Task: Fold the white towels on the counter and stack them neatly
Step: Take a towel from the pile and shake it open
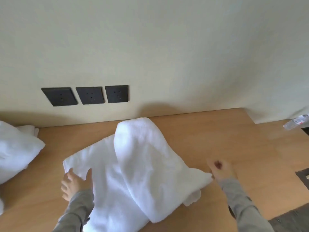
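Lower centre, the white terry towel (138,164) lay half-folded on the pale wooden counter (200,141). The left hand (75,183) spread flat against its edge, and the right hand (220,171) pinched a corner. At far left, rumpled white towels (16,151) apparently awaited folding.

left hand (76,183) rests on towel (133,156) | right hand (220,171) pinches its corner

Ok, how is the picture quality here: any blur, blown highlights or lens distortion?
Head view: soft throughout; the right hand is smeared by motion; the towel is overexposed, its pile washed out; the wide lens skews the three sockets out of square; a soft shadow falls on the wall behind the towel.
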